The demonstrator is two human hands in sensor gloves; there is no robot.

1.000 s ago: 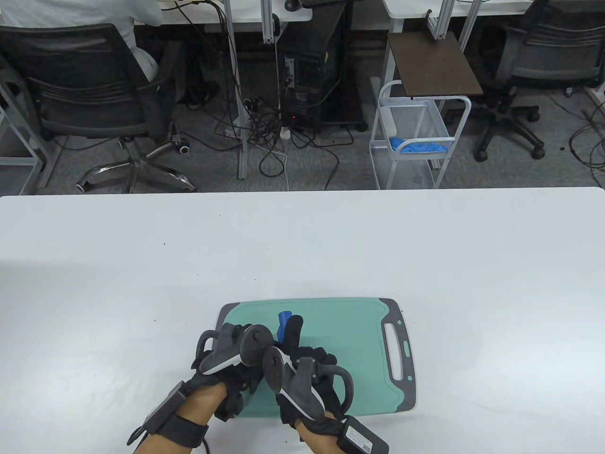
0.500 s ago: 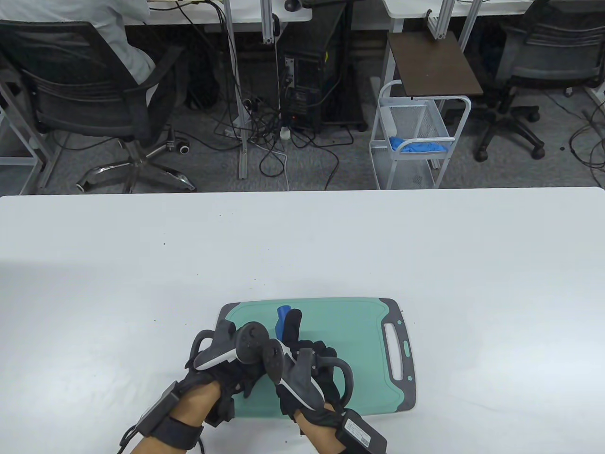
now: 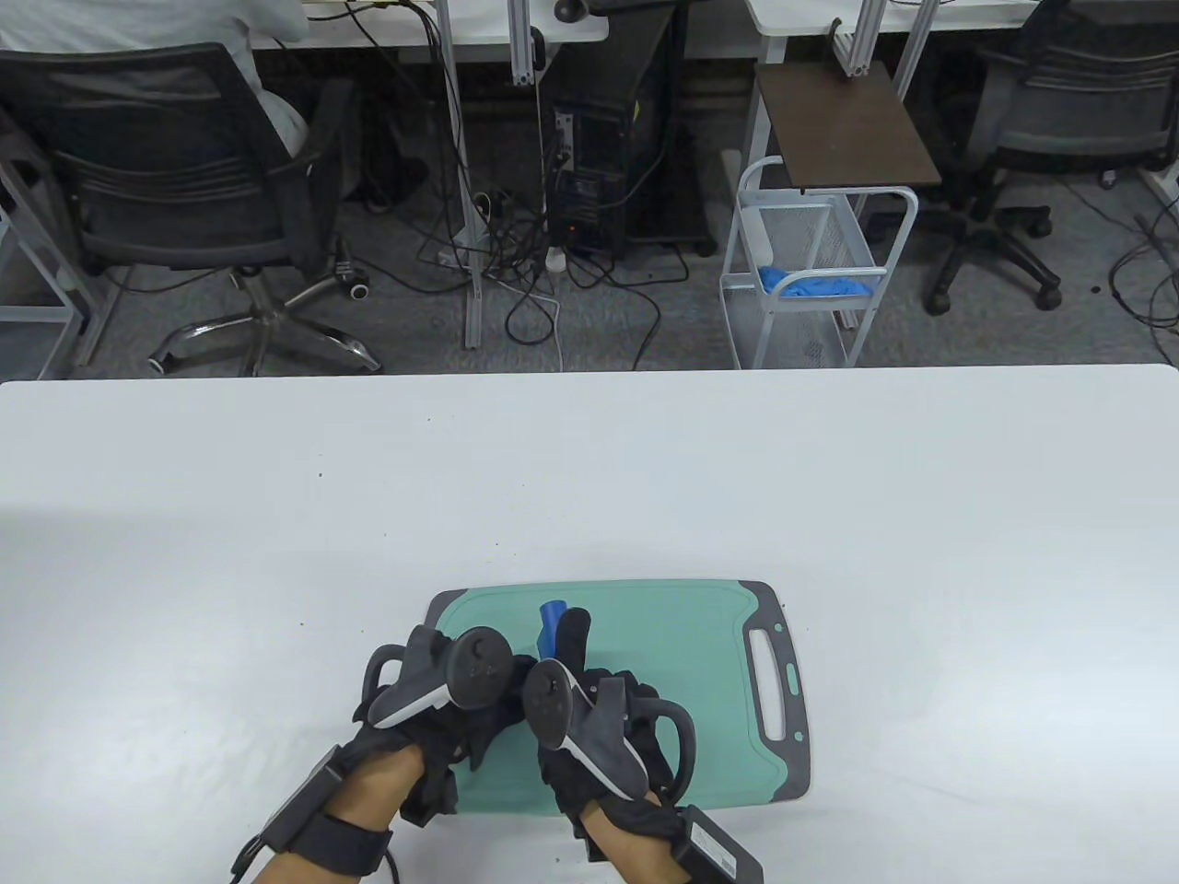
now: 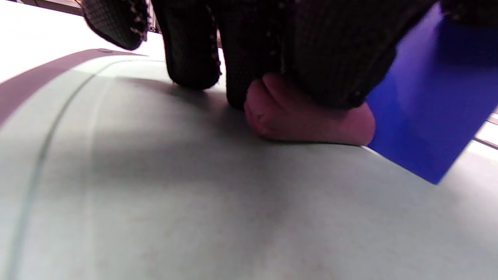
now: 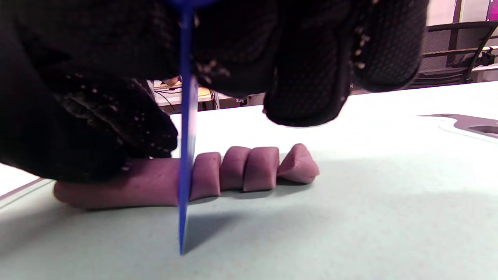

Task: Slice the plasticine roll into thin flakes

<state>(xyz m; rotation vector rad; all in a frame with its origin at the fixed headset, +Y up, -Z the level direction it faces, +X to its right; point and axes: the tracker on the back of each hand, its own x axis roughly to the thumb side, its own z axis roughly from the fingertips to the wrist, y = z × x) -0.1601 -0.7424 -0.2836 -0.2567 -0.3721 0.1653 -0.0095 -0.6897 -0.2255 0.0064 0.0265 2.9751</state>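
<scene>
A purple plasticine roll lies on the teal cutting board. Several cut pieces stand side by side at its right end. My right hand grips a blue plastic knife; its blade stands upright in the roll, tip down on the board. Only the knife's blue end shows in the table view. My left hand presses on the uncut part of the roll, fingers on top of it, with the blue blade right beside them. Both hands hide the roll in the table view.
The board's grey handle end points right. The white table runs wide around the board. A chair, cables and a wire cart stand on the floor beyond the far edge.
Both hands have shifted slightly left along the board, the left wrist drawing back toward me. The knife stays held upright over the roll.
</scene>
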